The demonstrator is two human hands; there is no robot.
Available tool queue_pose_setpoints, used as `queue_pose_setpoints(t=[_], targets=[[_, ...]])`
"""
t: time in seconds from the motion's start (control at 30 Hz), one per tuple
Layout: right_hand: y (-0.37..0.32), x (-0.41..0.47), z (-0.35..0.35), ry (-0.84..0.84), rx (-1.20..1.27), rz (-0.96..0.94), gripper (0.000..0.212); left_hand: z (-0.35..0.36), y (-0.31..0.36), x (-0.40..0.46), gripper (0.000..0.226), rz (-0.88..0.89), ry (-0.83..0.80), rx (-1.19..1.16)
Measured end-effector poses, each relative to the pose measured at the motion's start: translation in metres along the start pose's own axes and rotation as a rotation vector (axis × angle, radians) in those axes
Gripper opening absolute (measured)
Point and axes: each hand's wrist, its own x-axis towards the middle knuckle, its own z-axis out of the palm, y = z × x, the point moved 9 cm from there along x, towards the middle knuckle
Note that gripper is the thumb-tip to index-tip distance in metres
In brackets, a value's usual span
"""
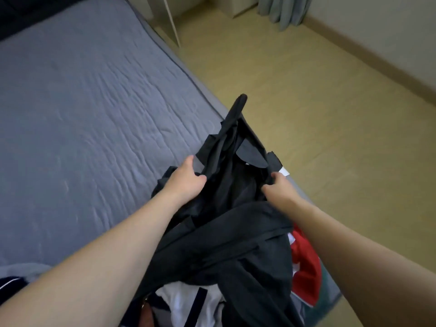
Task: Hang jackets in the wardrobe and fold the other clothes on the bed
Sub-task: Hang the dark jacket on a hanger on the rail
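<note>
A black collared jacket (236,185) is lifted over the near right corner of the bed (82,102), its lower part draped across a pile of clothes. My left hand (186,179) grips the cloth near the collar's left side. My right hand (279,188) pinches the cloth on the right side, next to a small white tag (284,172). One black end of the jacket sticks up toward the floor side. Below it lie a white garment with dark stripes (188,303) and a red garment (304,260).
The grey-blue quilted bedcover stretches left and far. A grey and dark garment (21,277) lies at the lower left. Beige floor (306,90) runs along the bed's right side. A white furniture panel (171,20) and pale curtains (283,10) stand at the far end.
</note>
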Motion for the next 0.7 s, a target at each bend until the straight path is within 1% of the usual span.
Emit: queue_pose_setpoints(t=[0.03,0.07,0.1,0.13,0.17,0.2,0.23,0.27,0.3,0.33,0.4,0.43,0.47,0.5,0.53,0.57,0.6,0.7], targets=[[0.009,0.019,0.003,-0.007,0.036,0.006,0.031,0.013,0.007,0.02,0.078,-0.031,-0.009,-0.085],[0.017,0.036,0.007,-0.011,0.064,0.01,0.03,0.026,0.013,0.037,0.086,-0.058,-0.021,-0.188],[0.025,0.051,0.011,-0.011,0.08,0.012,0.031,0.039,0.018,0.051,0.091,-0.076,-0.031,-0.276],[0.031,0.06,0.014,-0.011,0.082,0.017,0.036,0.053,0.019,0.06,0.092,-0.088,-0.04,-0.304],[0.035,0.068,0.017,-0.013,0.087,0.019,0.048,0.067,0.019,0.064,0.086,-0.092,-0.054,-0.265],[0.037,0.072,0.021,-0.021,0.08,0.016,0.063,0.079,0.018,0.063,0.074,-0.093,-0.085,-0.196],[0.037,0.074,0.024,-0.031,0.047,0.012,0.075,0.089,0.018,0.059,0.058,-0.084,-0.127,-0.128],[0.037,0.073,0.024,-0.035,-0.02,0.03,0.081,0.096,0.018,0.051,0.04,-0.072,-0.167,-0.086],[0.04,0.074,0.024,-0.03,-0.085,0.067,0.079,0.099,0.016,0.043,0.026,-0.07,-0.191,-0.07],[0.04,0.073,0.022,-0.027,-0.121,0.104,0.071,0.097,0.013,0.034,0.022,-0.088,-0.209,-0.081],[0.036,0.068,0.022,-0.051,-0.142,0.149,0.043,0.092,0.001,0.009,0.019,-0.192,-0.31,-0.15],[0.032,0.065,0.023,-0.059,-0.152,0.15,0.034,0.089,-0.004,-0.002,0.018,-0.231,-0.371,-0.156],[0.026,0.059,0.023,-0.069,-0.184,0.145,0.03,0.085,-0.008,-0.009,0.018,-0.24,-0.42,-0.111],[0.023,0.054,0.022,-0.078,-0.248,0.138,0.031,0.081,-0.011,-0.012,0.021,-0.213,-0.442,-0.021],[0.019,0.048,0.018,-0.075,-0.325,0.134,0.034,0.076,-0.01,-0.009,0.026,-0.158,-0.424,0.076],[0.018,0.047,0.015,-0.051,-0.373,0.13,0.036,0.069,-0.009,-0.003,0.032,-0.099,-0.37,0.142],[0.019,0.048,0.013,-0.021,-0.37,0.132,0.039,0.062,-0.006,0.005,0.038,-0.055,-0.302,0.17],[0.032,0.07,0.016,0.048,-0.189,0.157,0.054,0.042,0.002,0.033,0.056,0.009,-0.059,0.125]])
